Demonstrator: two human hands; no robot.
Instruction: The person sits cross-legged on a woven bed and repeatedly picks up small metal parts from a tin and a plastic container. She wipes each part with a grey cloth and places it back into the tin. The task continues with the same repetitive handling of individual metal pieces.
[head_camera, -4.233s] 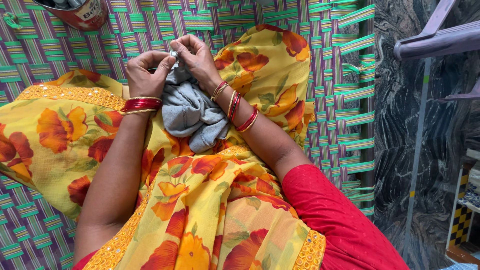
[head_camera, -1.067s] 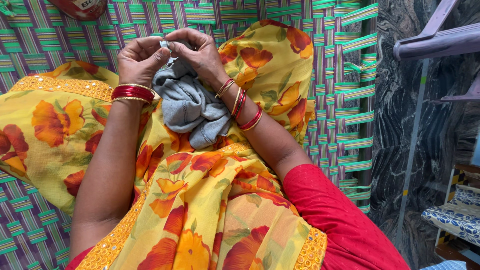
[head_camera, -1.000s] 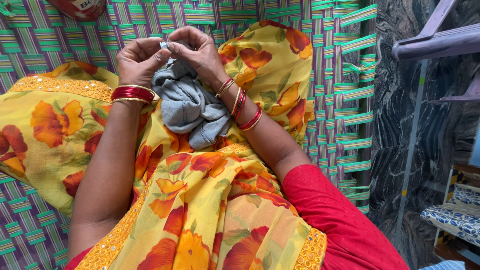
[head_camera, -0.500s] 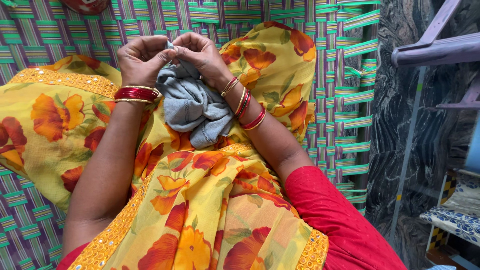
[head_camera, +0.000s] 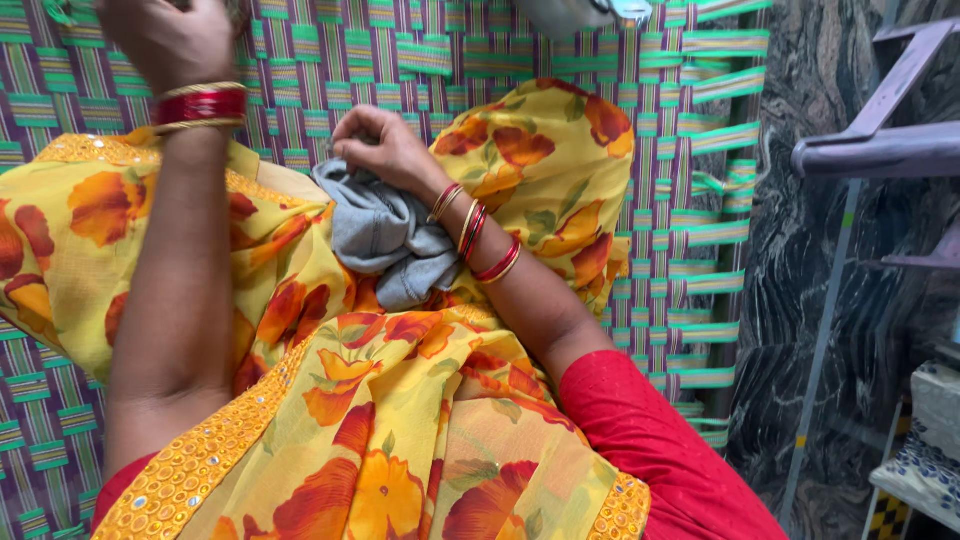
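Right hand (head_camera: 385, 150) pinching the crumpled grey cloth (head_camera: 385, 235) on the yellow flowered lap, left hand (head_camera: 170, 35) raised over the woven striped cot (head_camera: 560, 50), its grip too cut off to tell

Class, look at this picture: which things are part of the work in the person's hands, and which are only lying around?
In the work: grey cloth, gripped by the right hand; left hand, raised away from it.

Lying around: woven mat; pale container at the top edge; purple chair; patterned cushion.
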